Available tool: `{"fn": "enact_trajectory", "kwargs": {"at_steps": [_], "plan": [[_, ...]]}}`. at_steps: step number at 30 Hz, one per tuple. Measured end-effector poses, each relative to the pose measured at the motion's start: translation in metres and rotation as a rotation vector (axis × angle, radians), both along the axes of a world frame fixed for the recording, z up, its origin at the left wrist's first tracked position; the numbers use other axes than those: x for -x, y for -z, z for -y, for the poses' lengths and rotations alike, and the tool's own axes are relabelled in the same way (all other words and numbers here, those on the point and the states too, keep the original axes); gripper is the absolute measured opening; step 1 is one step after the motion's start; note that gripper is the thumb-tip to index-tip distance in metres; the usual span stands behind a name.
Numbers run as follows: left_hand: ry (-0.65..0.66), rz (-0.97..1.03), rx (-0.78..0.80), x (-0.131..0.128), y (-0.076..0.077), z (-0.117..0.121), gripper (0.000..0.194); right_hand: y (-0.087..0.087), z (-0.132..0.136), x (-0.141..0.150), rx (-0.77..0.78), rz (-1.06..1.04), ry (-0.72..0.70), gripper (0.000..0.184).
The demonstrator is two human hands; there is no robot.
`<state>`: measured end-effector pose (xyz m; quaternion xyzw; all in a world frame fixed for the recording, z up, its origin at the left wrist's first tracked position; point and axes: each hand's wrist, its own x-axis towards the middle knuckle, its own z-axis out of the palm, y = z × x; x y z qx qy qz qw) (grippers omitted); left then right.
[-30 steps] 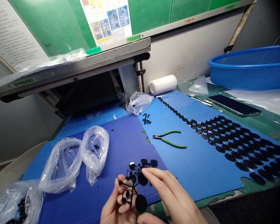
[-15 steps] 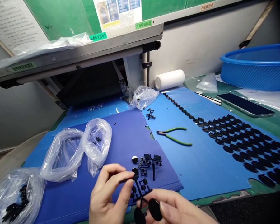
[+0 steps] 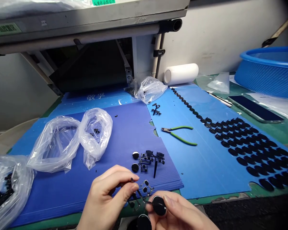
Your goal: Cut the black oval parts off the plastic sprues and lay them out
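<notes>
Between my two hands is a black plastic sprue [image 3: 140, 193] with thin runners, small round parts and two larger glossy discs. My left hand [image 3: 110, 195] pinches the end of its stem between thumb and fingertips. My right hand [image 3: 180, 210] is closed on one of the glossy discs [image 3: 159, 205], thumb along its edge. The other disc [image 3: 144, 221] hangs lower, cut off by the bottom of the view. Just beyond my hands, more black sprues [image 3: 155, 166] with discs lie on the dark blue sheet [image 3: 124, 134].
Green-handled nippers [image 3: 182, 135] lie open on the light blue sheet. Rows of black discs [image 3: 249, 140] cover its right side. Clear plastic bags [image 3: 55, 143] stand on the left, some holding black parts. A phone [image 3: 255, 108], a white roll [image 3: 181, 74] and a blue basket [image 3: 268, 75] sit farther back.
The camera view has tilted down. The held sprue has turned, so its discs now catch the light. Both hands keep their grip on it.
</notes>
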<state>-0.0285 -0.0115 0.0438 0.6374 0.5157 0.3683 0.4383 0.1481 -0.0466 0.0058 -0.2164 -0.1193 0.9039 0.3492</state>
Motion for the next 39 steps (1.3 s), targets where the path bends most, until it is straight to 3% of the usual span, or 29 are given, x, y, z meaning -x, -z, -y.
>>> {"fn": "enact_trajectory", "kwargs": {"at_steps": [8,13,18,32,39], "plan": [[0.016,0.034,-0.027,0.0011,-0.0020,-0.0016,0.009,0.0060,-0.0029,-0.0017,0.063,-0.026,-0.057,0.039],[0.042,0.021,-0.064,0.0033,-0.0018,-0.0020,0.014,0.0031,-0.0002,0.0011,0.067,-0.020,-0.016,0.032],[0.066,0.033,0.006,0.0041,-0.0001,-0.0023,0.010,0.0044,0.0028,0.0046,0.055,0.031,0.051,0.026],[0.041,0.090,0.076,0.0047,0.0064,-0.0009,0.010,0.0063,0.0016,0.0022,0.051,0.016,-0.012,0.025],[-0.011,0.000,-0.158,0.0031,0.0070,0.0036,0.014,0.0083,0.0048,0.0058,-0.106,0.195,0.032,0.044]]}}
